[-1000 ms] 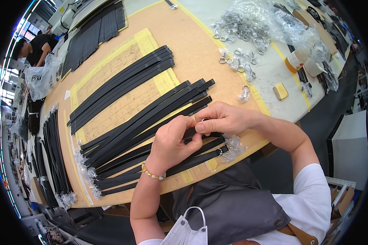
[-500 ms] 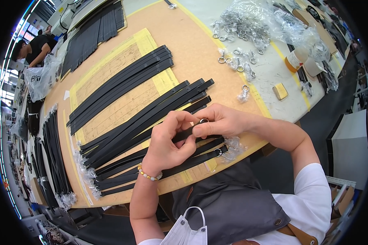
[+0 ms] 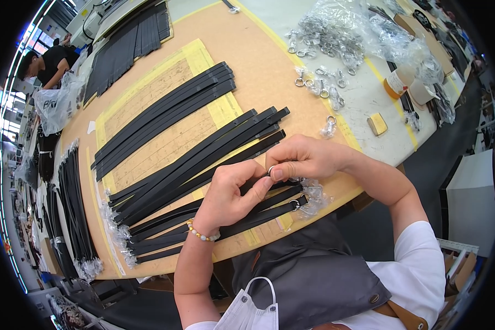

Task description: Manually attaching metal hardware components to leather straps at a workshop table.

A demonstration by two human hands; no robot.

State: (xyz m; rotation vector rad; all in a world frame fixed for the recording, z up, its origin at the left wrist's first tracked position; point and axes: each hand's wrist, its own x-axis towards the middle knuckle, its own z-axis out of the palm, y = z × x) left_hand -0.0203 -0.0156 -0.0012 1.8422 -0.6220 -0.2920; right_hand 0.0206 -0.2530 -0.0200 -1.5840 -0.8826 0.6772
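My left hand (image 3: 228, 192) and my right hand (image 3: 305, 159) meet above the near part of the board. Between their fingertips is a small silver metal ring (image 3: 270, 170) at the end of a black strap, mostly covered by my fingers. My right thumb and forefinger pinch the ring, while my left fingers close around the strap beside it. Under my hands lie several more black straps (image 3: 258, 215), their left ends in clear plastic wrap. One near strap carries a metal clasp (image 3: 296, 204) at its right end, next to crumpled plastic.
Farther back lie flat black straps (image 3: 165, 118) on the taped board (image 3: 253, 60). Bagged metal swivel clasps (image 3: 327, 41) are heaped at the far right, near a yellow block (image 3: 377, 124) and a bottle of amber liquid (image 3: 397, 82). Another person (image 3: 52, 66) works at the far left.
My right hand has moved slightly up, and my left thumb has shifted toward the ring. My fingers now cover the strap that showed between them.
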